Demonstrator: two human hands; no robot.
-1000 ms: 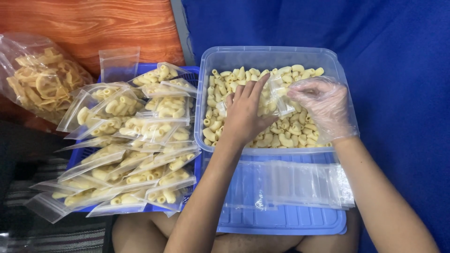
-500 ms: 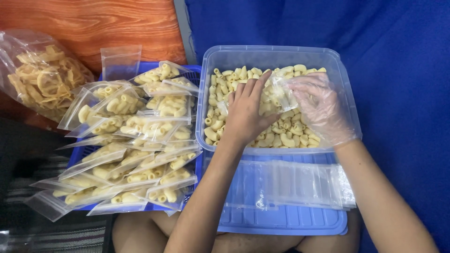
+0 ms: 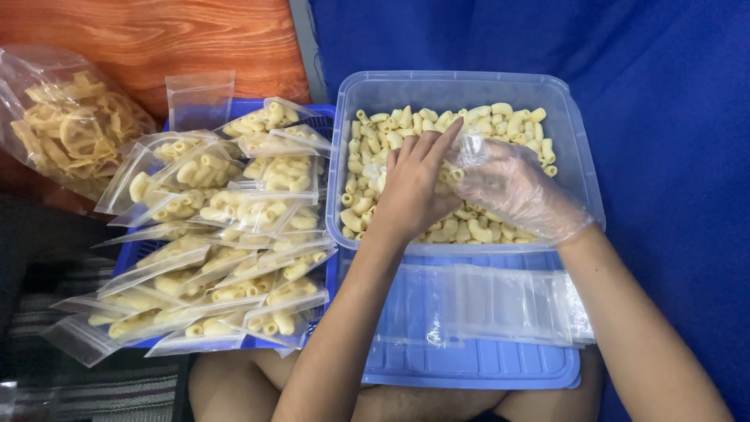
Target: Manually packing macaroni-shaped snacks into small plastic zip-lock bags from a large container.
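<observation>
Fingers of my bare left hand (image 3: 410,187) pinch a small clear plastic zip bag (image 3: 461,156) over the clear plastic tub (image 3: 582,168) of pale elbow macaroni (image 3: 500,125); my gloved right hand (image 3: 512,187) cups pasta at its mouth. Best keep that mouth wide, tilted toward the scoop.

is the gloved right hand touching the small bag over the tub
Touching: the head view shows the gloved right hand meeting the small clear bag that the left hand holds.

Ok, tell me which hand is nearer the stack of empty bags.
Right. The right hand is in the tub above the stack; the left hand is farther left.
</observation>
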